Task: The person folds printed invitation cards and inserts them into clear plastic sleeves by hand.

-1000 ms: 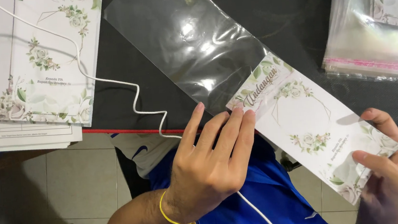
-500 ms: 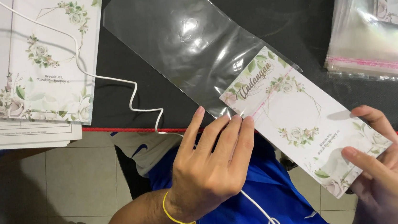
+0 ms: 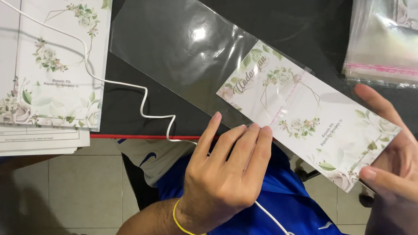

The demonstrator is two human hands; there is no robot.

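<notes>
- Card first: the long white rectangular card printed with pale flowers and green leaves (image 3: 310, 118) lies slantwise, its long axis running from the right hand (image 3: 400, 166) up and away toward the left, across the near edge of the black desk mat with a red border (image 3: 132, 109).
- The right-hand grip is closed on the card's near end: the thumb lies on top near the lower corner, the fingers spread flat beneath it. This is the hand that carries the card.
- The card's far end already sits inside the mouth of the clear plastic sleeve (image 3: 182, 44), which lies flat on the mat and continues beyond the card along the same slant.
- The left hand (image 3: 224, 176) holds nothing. Its fingers are straight and close together, the tips pressing on the sleeve's near edge, just beside the card's long side.
- Away to the right hand's far side lies a stack of clear sleeves with a pink strip (image 3: 394, 51).
- Beyond the left hand, a stack of matching flowered cards (image 3: 48, 71) sits on the desk, crossed by a white cable (image 3: 142, 103).
</notes>
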